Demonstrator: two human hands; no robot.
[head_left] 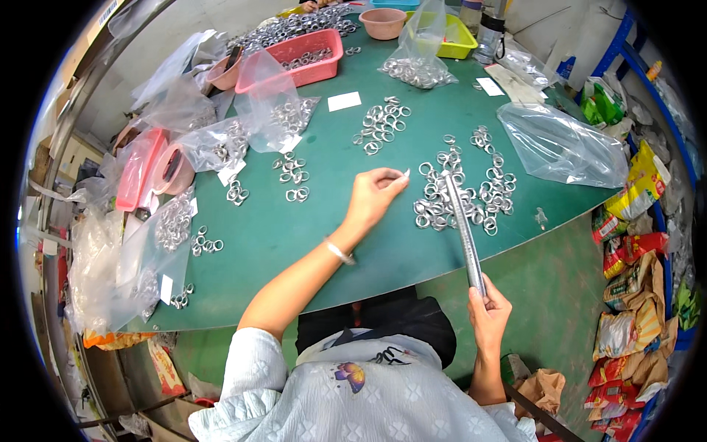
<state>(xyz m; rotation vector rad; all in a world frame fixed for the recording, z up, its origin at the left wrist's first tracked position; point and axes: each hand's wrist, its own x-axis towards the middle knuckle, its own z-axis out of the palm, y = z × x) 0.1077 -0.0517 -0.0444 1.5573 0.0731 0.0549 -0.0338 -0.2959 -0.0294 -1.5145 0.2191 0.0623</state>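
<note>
My right hand (490,309) is closed around the lower end of a long, tapered metal ring mandrel (465,232). The mandrel points away from me, and its thin tip lies over a loose pile of silver-coloured rings (434,210). My left hand (374,195) is pinched just left of that pile, above the green table (331,243). Something small and pale shows at its fingertips, too small to name. Farther off, beyond my left hand, lies a smaller group of rings (383,124).
Small ring clusters (291,175) and clear bags of rings (173,225) line the table's left side. A pink basin (324,68) of rings, a yellow-green basin (460,40) and a bottle (489,38) stand at the back. A clear plastic bag (563,147) lies right; a blue shelf (674,132) holds packages.
</note>
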